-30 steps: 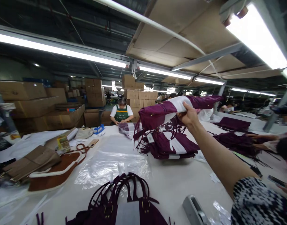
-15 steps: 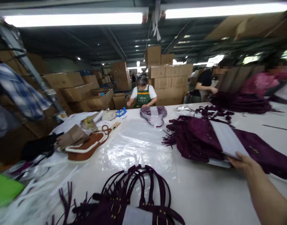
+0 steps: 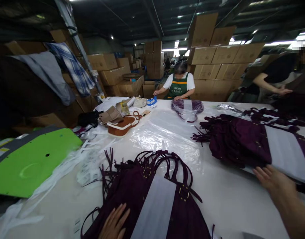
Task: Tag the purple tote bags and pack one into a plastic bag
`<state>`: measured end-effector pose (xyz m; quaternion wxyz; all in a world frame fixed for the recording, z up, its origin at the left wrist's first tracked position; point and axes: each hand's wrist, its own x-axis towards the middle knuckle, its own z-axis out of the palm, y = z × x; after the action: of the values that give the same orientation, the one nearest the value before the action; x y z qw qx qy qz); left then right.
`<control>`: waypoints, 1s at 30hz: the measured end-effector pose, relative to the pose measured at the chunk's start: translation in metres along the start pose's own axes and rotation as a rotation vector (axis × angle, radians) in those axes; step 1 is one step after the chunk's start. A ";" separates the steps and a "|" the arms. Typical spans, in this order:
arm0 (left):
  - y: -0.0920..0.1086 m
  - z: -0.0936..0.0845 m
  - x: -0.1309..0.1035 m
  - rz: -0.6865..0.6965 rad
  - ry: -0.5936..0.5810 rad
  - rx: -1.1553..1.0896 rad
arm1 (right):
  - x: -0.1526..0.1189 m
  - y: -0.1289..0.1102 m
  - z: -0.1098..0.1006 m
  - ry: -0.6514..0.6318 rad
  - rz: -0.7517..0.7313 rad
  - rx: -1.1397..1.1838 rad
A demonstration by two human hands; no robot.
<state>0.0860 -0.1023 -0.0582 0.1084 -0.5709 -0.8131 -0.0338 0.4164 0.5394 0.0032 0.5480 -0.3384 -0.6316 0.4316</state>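
Note:
Directly before me lies a dark purple handbag [image 3: 124, 189] with looped handles, buckles and fringe; a pale paper band [image 3: 154, 205] runs across it. My left hand [image 3: 114, 222] rests flat on its left side, fingers stretched out. Several looped handles stick out at the far end, so more bags may lie beneath. To the right is a stack of similar purple bags [image 3: 242, 139], also with a white band [image 3: 289, 152]. My right hand [image 3: 274, 179] is at the near edge of that stack, palm turned up and fingers apart, gripping nothing.
Clear plastic sheets [image 3: 164, 132] cover the table's middle. A brown bag with white trim [image 3: 122, 126] and a phone [image 3: 145, 113] lie left of them. Across the table a co-worker [image 3: 178, 83] handles a plastic-wrapped purple bag [image 3: 187, 108]. A green panel [image 3: 38, 159] stands at left.
My view has swung left and down. My right hand has let go of the band on the right stack. My left hand has come into view on the near bag.

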 end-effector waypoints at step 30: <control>-0.017 -0.049 0.049 0.412 -0.221 -0.350 | -0.514 -0.149 0.240 -0.621 -0.311 -0.809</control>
<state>0.0605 -0.0718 0.0015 -0.0762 -0.7341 -0.6689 -0.0883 0.2743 -0.0246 -0.0720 0.2186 -0.2816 -0.9227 0.1471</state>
